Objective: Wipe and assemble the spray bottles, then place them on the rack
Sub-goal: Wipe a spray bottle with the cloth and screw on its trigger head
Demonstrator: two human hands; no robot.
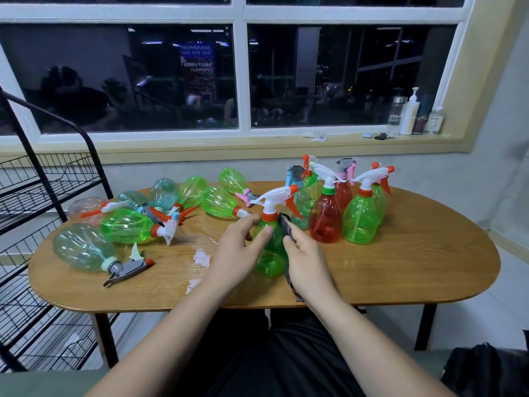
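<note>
A green spray bottle with a white and orange trigger head stands upright at the table's middle. My left hand grips its upper body from the left, thumb across the front. My right hand holds a dark grey cloth against the bottle's right side; the cloth's tail hangs down past my wrist. Several green and clear bottles lie on their sides at the left. Several upright bottles, red and green, stand at the back right.
A black wire rack with shelves stands left of the wooden oval table. A wet patch marks the tabletop near my left hand. Bottles and small items stand on the window sill. A dark bag sits at the lower right.
</note>
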